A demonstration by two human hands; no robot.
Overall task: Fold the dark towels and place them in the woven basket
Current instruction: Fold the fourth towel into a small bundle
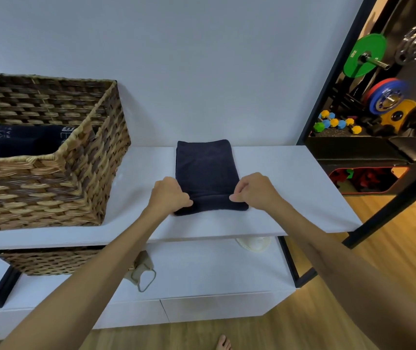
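While the dark towel (205, 170) is lying folded on the white shelf (290, 188), the left hand (170, 194) and right hand (253, 189) are pinching its near corners with curled fingers. Left of it, the woven basket (80, 178) is holding more dark towels (22, 141).

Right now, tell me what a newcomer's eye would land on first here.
First, the dark towel lying mid-shelf on the white shelf top, its near edge pinched by the left hand and the right hand. Next, the big woven basket at the left, with dark towels already inside. Last, bright weight plates beyond the doorway at the right.
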